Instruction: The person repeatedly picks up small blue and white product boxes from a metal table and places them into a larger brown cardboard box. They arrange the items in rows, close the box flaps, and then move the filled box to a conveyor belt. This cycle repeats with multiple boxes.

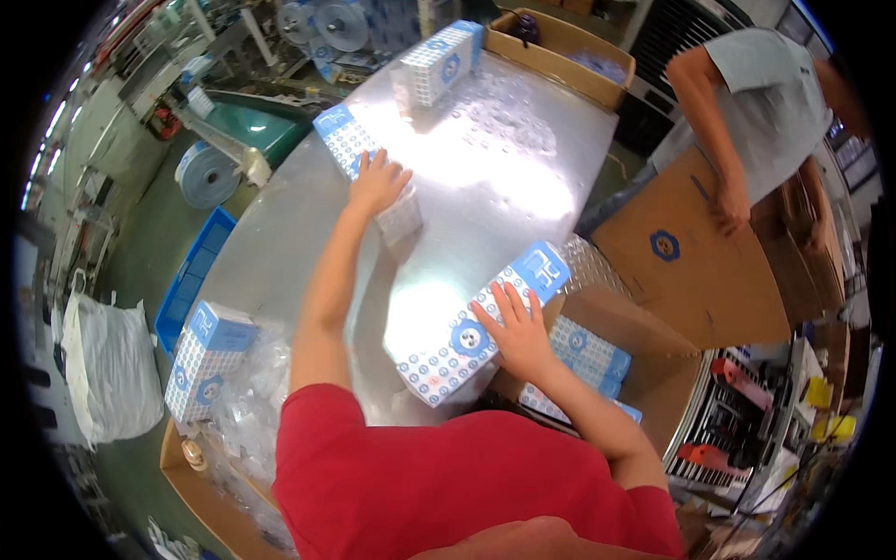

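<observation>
Stretched toward the far left of the metal table (485, 215), my left hand (375, 185) lies across a blue-and-white patterned box (347, 133), its fingers bent over the carton. My right hand (516, 331) grips another long box of the same pattern (439, 369) by its right side, fingers spread over its face and thumb hidden. That box slants above the table's near edge, beside an open brown carton (658, 373). Inside the carton lie several like boxes (579, 350). One more patterned box (443, 65) stands at the table's far end.
To the left, a patterned box (201, 364) stands by clear plastic wrap (252, 392) and a blue crate (191, 275). A shallow cardboard tray (560, 61) sits at the far edge. On the right, a co-worker (761, 103) handles a large cardboard carton (695, 252). A roller conveyor (714, 429) stands nearby.
</observation>
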`<state>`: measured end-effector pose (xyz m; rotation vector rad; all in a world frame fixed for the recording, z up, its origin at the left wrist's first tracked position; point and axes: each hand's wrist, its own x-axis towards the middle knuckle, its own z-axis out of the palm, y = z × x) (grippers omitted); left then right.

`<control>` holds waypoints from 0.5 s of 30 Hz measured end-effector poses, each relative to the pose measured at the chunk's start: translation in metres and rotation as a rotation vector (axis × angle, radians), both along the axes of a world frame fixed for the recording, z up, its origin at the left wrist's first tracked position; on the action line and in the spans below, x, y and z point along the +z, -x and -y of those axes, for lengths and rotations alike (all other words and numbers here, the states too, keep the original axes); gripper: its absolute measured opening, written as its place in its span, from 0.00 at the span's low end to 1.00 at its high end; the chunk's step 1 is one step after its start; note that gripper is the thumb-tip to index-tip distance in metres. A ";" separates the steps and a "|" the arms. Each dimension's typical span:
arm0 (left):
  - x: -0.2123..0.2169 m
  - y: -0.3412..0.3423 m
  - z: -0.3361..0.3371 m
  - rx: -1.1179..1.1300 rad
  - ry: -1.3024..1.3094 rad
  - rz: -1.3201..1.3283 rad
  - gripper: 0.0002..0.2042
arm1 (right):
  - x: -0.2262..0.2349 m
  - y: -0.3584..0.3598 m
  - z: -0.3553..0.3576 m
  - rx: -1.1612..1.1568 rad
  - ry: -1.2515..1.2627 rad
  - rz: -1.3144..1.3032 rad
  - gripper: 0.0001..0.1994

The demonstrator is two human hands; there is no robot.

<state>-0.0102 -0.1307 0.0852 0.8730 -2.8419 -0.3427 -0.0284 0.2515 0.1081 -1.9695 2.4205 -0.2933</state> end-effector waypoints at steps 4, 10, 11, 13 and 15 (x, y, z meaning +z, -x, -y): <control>0.010 -0.094 -0.080 -0.505 -0.166 -0.026 0.16 | 0.005 0.025 0.001 0.132 0.105 0.000 0.34; 0.074 -0.156 -0.123 -0.313 -0.194 -0.259 0.12 | -0.009 0.032 0.026 0.327 0.056 0.068 0.34; 0.083 -0.147 -0.132 -0.298 0.015 -0.337 0.13 | -0.009 0.027 0.026 0.319 0.049 0.095 0.34; 0.100 -0.107 -0.166 -0.285 -0.056 -0.365 0.26 | -0.006 0.016 0.017 0.342 0.020 0.035 0.36; 0.081 -0.059 -0.189 -0.383 0.197 -0.298 0.38 | 0.016 0.006 0.002 0.396 -0.122 0.092 0.37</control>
